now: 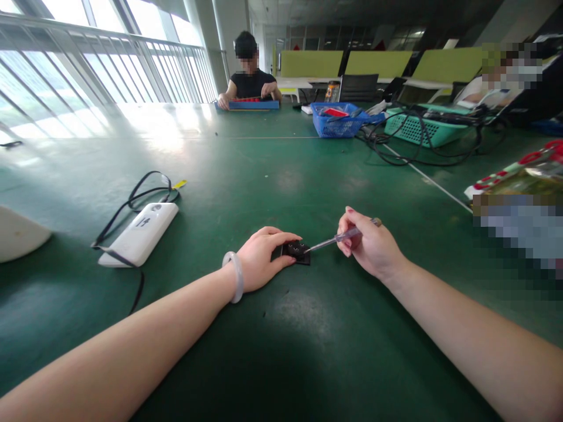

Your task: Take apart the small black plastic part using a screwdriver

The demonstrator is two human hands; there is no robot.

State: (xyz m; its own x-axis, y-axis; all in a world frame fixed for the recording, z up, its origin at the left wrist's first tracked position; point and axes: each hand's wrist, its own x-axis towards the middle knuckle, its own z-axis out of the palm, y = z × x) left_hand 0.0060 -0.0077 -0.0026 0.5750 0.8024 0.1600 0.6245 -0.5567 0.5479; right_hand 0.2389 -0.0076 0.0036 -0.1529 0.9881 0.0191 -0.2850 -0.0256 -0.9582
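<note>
Black part (297, 249): on green bench (272, 181), well in from far edge. Left hand (263, 258): thumb and fingers pinching it. Right hand (370, 241): fingers pinching screwdriver (323, 242). Risk: slanted tip could skid leftward if pressed sideways.

One marking is reading legibly: a dark "14", apparently handwritten, is standing on the upper face of the white device (139, 239), beside its round grey spot. Orange markings are showing on the far bottle (333, 91), but are remaining too small for reading.
</note>
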